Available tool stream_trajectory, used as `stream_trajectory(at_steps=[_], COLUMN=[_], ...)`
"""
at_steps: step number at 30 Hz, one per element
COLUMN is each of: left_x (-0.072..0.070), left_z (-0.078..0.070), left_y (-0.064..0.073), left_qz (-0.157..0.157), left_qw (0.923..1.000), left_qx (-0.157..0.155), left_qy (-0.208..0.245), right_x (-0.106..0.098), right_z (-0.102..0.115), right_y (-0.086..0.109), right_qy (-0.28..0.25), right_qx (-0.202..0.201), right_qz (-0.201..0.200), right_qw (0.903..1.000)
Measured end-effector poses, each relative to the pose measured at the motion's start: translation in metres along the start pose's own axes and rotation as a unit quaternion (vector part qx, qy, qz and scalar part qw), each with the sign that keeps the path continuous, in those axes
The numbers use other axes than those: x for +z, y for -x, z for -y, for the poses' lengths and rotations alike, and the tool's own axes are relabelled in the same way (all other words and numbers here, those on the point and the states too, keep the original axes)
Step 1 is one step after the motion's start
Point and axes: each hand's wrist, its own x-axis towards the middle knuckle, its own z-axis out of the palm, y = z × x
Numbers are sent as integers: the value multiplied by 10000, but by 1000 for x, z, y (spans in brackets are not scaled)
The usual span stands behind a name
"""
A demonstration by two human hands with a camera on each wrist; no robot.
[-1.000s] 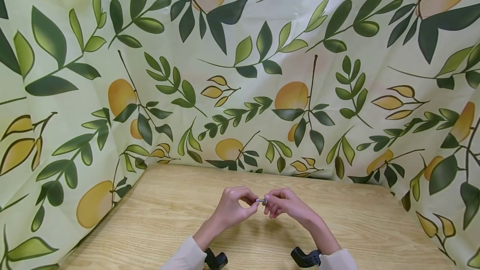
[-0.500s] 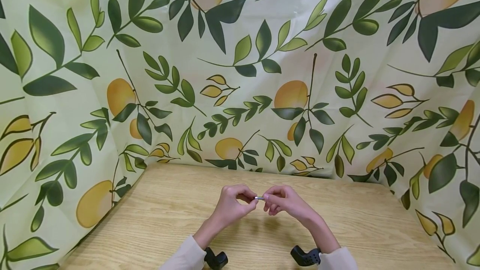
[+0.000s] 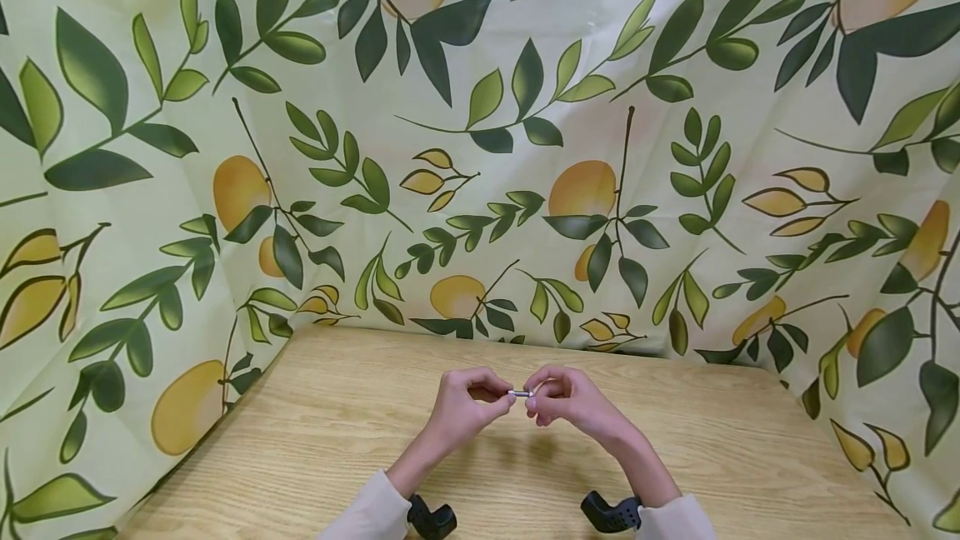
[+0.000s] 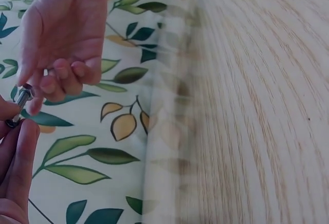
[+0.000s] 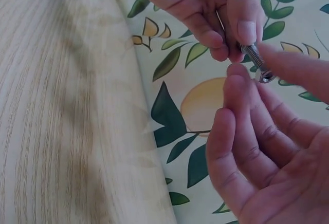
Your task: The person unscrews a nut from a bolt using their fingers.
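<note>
Held roughly level between both hands above the table is a small metal bolt point(image 3: 521, 393) with a threaded shank. My left hand point(image 3: 465, 407) pinches one end of the bolt between thumb and fingertips. At the bolt's other end, a silvery nut point(image 5: 264, 75) shows in the right wrist view. My right hand point(image 3: 567, 399) has thumb and index finger at this nut, pinching it, while its other fingers curl loosely below. The left wrist view shows the threaded shank bare between the two hands, and a dark end at the left fingertips.
Below the hands lies a light wood-grain table point(image 3: 360, 407). A cloth printed with leaves and fruit point(image 3: 480, 190) hangs behind it and along the sides. Black wrist devices point(image 3: 432, 517) sit at both cuffs.
Both hands have risen very slightly. The right thumb and index finger have shifted around the nut end, and more of the bolt shows between the hands than half a second ago.
</note>
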Motion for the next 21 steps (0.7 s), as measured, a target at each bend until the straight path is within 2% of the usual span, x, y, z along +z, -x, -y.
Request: stream_trajectory(at_steps=[6, 16, 21], left_x=[-1, -1, -1], left_z=[-2, -1, 1], left_y=[0, 0, 0], left_qz=[-34, 49, 51], left_qw=[9999, 9993, 9996], left_qx=[-123, -360, -275], left_qy=[65, 90, 96], right_x=[0, 0, 0], right_z=[1, 0, 2], right_y=[0, 0, 2], right_qy=[-28, -35, -7], right_qx=[263, -9, 196], right_qz=[81, -2, -17], right_qw=[9996, 10000, 9998])
